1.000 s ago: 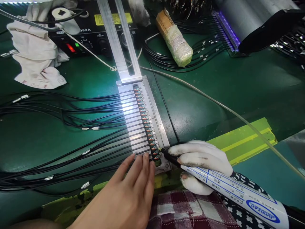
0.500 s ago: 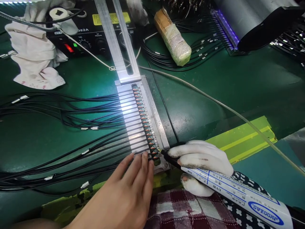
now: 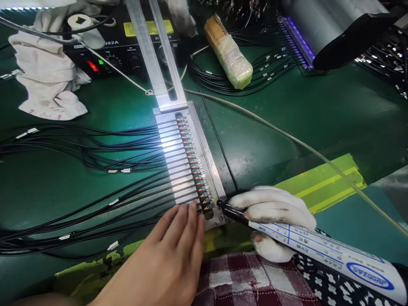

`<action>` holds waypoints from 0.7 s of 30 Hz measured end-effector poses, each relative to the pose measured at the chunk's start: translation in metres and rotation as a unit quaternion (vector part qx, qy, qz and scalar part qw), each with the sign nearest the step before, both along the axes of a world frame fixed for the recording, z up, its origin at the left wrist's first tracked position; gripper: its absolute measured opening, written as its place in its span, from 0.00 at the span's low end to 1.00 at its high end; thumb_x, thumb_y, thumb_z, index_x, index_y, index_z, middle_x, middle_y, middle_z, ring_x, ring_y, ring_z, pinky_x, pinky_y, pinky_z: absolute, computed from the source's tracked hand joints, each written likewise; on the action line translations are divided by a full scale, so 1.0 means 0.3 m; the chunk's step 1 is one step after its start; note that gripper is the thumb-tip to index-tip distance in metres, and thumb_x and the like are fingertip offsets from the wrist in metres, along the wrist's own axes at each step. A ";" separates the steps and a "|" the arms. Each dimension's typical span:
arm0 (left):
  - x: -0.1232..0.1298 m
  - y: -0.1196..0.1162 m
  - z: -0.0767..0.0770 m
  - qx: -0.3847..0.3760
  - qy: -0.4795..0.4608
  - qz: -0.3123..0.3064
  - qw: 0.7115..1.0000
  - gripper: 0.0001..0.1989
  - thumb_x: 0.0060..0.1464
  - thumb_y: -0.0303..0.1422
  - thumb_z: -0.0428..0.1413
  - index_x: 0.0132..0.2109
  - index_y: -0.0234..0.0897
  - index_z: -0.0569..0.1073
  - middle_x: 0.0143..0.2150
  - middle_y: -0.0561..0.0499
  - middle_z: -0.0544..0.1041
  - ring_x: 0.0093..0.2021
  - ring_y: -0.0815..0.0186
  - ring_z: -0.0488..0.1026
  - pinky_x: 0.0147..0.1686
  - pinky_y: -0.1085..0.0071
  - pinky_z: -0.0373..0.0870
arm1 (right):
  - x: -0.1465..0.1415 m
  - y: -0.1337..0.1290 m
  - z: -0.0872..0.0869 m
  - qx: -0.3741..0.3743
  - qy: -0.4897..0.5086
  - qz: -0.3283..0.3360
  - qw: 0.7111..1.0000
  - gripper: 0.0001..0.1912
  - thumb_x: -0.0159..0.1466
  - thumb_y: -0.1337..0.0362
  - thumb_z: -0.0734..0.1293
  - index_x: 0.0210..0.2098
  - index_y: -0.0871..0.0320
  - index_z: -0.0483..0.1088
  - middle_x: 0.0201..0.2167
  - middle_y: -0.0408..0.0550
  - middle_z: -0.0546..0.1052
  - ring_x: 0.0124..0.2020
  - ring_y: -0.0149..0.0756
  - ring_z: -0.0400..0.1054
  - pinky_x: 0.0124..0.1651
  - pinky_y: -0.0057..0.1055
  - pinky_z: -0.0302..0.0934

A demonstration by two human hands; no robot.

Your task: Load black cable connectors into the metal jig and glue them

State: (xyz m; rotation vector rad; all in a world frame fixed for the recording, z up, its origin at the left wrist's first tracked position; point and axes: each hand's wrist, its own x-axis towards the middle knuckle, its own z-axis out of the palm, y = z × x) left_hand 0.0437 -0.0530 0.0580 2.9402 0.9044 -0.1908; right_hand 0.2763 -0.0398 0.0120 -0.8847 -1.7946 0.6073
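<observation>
Green bench (image 3: 287, 112) ahead: cables (image 3: 127, 134) already line the metal fixture (image 3: 203, 148). My left hand (image 3: 165, 250) lies flat, fingers together; my right hand (image 3: 277, 216) grips a tube (image 3: 328, 253). Which ends (image 3: 193, 159) remain, I can't tell.

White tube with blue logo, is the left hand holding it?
No, the gloved right hand grips the white tube, while the bare left hand rests at the metal plate.

there are two hands (image 3: 165, 255) (image 3: 282, 212), one labelled tube (image 3: 318, 251), one control box (image 3: 123, 47) and one wrapped block (image 3: 231, 55).
</observation>
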 end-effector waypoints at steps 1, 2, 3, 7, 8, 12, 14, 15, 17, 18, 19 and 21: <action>-0.001 -0.003 0.000 0.003 -0.007 -0.002 1.000 0.20 0.62 0.37 0.49 0.57 0.34 0.73 0.59 0.41 0.74 0.58 0.53 0.70 0.58 0.59 0.59 | 0.001 -0.006 0.001 -0.002 0.008 -0.006 1.000 0.06 0.60 0.65 0.67 0.36 0.60 0.72 0.35 0.52 0.82 0.34 0.38 0.79 0.38 0.32 0.73; -0.002 -0.005 -0.001 0.005 -0.015 -0.007 1.000 0.20 0.64 0.36 0.47 0.57 0.35 0.73 0.58 0.42 0.74 0.58 0.53 0.70 0.58 0.59 0.59 | 0.002 -0.011 0.002 -0.004 0.009 -0.010 1.000 0.06 0.60 0.65 0.67 0.37 0.60 0.72 0.35 0.52 0.82 0.34 0.38 0.79 0.38 0.32 0.73; -0.002 -0.007 -0.004 0.006 -0.024 -0.013 1.000 0.21 0.65 0.36 0.45 0.57 0.34 0.73 0.58 0.42 0.74 0.57 0.54 0.70 0.58 0.59 0.59 | 0.003 -0.017 0.003 -0.005 0.002 -0.011 1.000 0.06 0.60 0.65 0.67 0.36 0.59 0.72 0.35 0.51 0.82 0.34 0.38 0.79 0.38 0.32 0.74; -0.004 -0.011 -0.033 0.024 -0.055 -0.033 0.998 0.22 0.66 0.33 0.40 0.56 0.33 0.74 0.56 0.42 0.76 0.56 0.55 0.71 0.58 0.58 0.59 | 0.006 -0.028 0.000 0.006 -0.050 0.009 0.999 0.06 0.59 0.64 0.68 0.36 0.58 0.71 0.36 0.50 0.82 0.36 0.38 0.79 0.36 0.31 0.73; -0.004 -0.012 -0.042 0.036 -0.067 -0.034 0.997 0.22 0.66 0.33 0.41 0.55 0.32 0.75 0.56 0.41 0.76 0.56 0.54 0.71 0.58 0.58 0.58 | 0.006 -0.028 -0.003 0.010 -0.057 0.015 0.998 0.06 0.59 0.64 0.68 0.36 0.58 0.71 0.37 0.51 0.82 0.37 0.38 0.79 0.36 0.31 0.73; -0.004 -0.015 -0.050 0.034 -0.060 -0.028 0.997 0.21 0.64 0.37 0.45 0.55 0.34 0.75 0.57 0.42 0.75 0.57 0.54 0.70 0.60 0.58 0.55 | 0.007 -0.024 -0.016 0.010 -0.068 0.028 0.997 0.08 0.58 0.64 0.69 0.37 0.59 0.71 0.39 0.52 0.82 0.39 0.38 0.78 0.37 0.31 0.72; -0.003 -0.017 -0.038 0.013 -0.034 -0.022 0.999 0.20 0.63 0.38 0.48 0.57 0.35 0.74 0.58 0.42 0.74 0.58 0.54 0.69 0.61 0.59 0.54 | 0.006 -0.023 -0.019 0.008 -0.067 0.025 0.997 0.08 0.57 0.65 0.69 0.36 0.59 0.71 0.39 0.52 0.82 0.38 0.37 0.78 0.38 0.31 0.72; -0.003 -0.018 -0.031 0.007 -0.028 -0.020 0.999 0.20 0.62 0.38 0.49 0.57 0.35 0.73 0.59 0.42 0.74 0.58 0.54 0.69 0.61 0.59 0.55 | 0.006 -0.023 -0.019 0.009 -0.067 0.025 0.997 0.08 0.57 0.65 0.69 0.36 0.59 0.71 0.39 0.52 0.82 0.38 0.37 0.78 0.38 0.31 0.72; -0.002 -0.019 -0.021 -0.001 -0.022 -0.018 1.000 0.20 0.62 0.37 0.49 0.57 0.35 0.73 0.59 0.42 0.74 0.58 0.54 0.69 0.60 0.58 0.56 | 0.005 -0.024 -0.019 0.010 -0.065 0.025 0.998 0.08 0.57 0.64 0.69 0.36 0.59 0.71 0.38 0.52 0.82 0.38 0.38 0.79 0.38 0.31 0.72; -0.003 -0.019 -0.020 -0.004 -0.021 -0.019 1.000 0.20 0.63 0.36 0.49 0.57 0.35 0.73 0.59 0.42 0.74 0.59 0.54 0.69 0.60 0.58 0.57 | 0.005 -0.024 -0.019 0.010 -0.065 0.025 0.998 0.08 0.57 0.64 0.69 0.37 0.59 0.71 0.39 0.52 0.82 0.38 0.38 0.79 0.38 0.31 0.72; -0.004 -0.019 -0.022 -0.006 -0.021 -0.020 1.000 0.20 0.63 0.36 0.48 0.57 0.35 0.73 0.59 0.42 0.74 0.59 0.54 0.69 0.60 0.58 0.57 | 0.005 -0.025 -0.019 0.008 -0.065 0.025 0.998 0.09 0.57 0.63 0.69 0.37 0.59 0.71 0.39 0.52 0.82 0.38 0.38 0.79 0.38 0.32 0.72; -0.007 -0.019 -0.032 -0.004 -0.030 -0.025 0.999 0.20 0.63 0.35 0.47 0.57 0.35 0.73 0.59 0.43 0.74 0.59 0.54 0.68 0.60 0.58 0.57 | 0.005 -0.024 -0.019 0.005 -0.065 0.025 0.998 0.09 0.57 0.62 0.69 0.37 0.58 0.71 0.39 0.52 0.82 0.38 0.39 0.78 0.38 0.32 0.73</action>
